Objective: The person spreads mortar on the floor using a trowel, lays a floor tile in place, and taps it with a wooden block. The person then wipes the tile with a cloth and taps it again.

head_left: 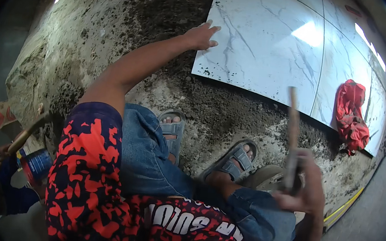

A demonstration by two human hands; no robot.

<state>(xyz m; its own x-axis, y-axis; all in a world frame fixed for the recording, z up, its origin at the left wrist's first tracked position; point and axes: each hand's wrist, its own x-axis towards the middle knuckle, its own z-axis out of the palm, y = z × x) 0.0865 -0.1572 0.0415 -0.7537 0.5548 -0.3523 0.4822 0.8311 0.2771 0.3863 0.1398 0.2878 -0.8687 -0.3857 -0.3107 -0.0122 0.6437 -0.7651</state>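
Note:
My left hand (202, 36), fingers spread, rests on the left edge of a large white marble-patterned tile (263, 47). Under and around that tile lies dark, crumbly mortar (219, 102). On the right, my right hand (308, 186) is closed round the grey lower part of a wooden-handled tool (293, 117). Its wooden shaft points away from me, up toward the near edge of the tile. Motion blur hides the tool's exact kind and its end inside the hand.
A crumpled red cloth (353, 115) lies on the tiles at right. Beyond it, a yellow bar (342, 209) lies along a grey edge. At left are a blue-and-red container (38, 164), a curved handle (29, 133) and another person's hand (1, 150). My sandaled feet stand on the rough ground.

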